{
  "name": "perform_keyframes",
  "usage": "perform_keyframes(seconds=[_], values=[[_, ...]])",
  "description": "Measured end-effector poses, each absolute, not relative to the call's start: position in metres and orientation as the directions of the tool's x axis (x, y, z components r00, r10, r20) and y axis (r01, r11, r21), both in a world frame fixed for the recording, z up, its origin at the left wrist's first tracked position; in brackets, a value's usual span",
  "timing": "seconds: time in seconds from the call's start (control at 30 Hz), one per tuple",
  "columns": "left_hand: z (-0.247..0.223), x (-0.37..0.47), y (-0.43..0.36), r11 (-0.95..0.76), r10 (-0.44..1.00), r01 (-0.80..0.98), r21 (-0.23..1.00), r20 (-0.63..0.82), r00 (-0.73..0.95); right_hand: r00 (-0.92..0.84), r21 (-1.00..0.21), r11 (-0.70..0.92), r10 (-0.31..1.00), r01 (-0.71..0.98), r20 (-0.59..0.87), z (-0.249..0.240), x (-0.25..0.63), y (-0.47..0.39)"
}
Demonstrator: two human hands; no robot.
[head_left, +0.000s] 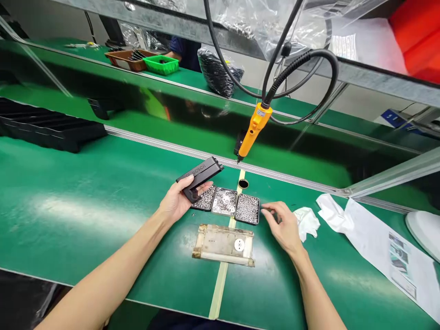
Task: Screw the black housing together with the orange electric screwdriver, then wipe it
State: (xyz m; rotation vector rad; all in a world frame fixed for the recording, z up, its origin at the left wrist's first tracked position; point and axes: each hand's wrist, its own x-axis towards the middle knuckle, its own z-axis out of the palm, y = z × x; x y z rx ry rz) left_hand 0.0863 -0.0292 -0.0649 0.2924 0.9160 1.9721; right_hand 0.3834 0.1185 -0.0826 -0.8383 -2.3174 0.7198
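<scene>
Our left hand is closed around a black device, lifting it clear of the green desk. Just right of that hand sit three small trays of screws. Our right hand hovers open and empty, fingers loosely spread, a crumpled white cloth just beyond it. Between our hands lies a taped fixture plate; an orange screwdriver hangs above.

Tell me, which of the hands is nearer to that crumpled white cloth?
The right. The right hand hovers open just left of the crumpled white cloth, almost touching it. The left hand is farther off, beyond the three small trays, holding a black part.
</scene>
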Motion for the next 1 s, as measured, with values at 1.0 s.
perform_keyframes(seconds=[1.0], values=[[-0.057,0.088,-0.037,-0.334,0.821,-0.613,0.716,-0.098,-0.562,-0.854,-0.549,0.802,0.440,0.235,0.277,-0.040,0.353,0.087]])
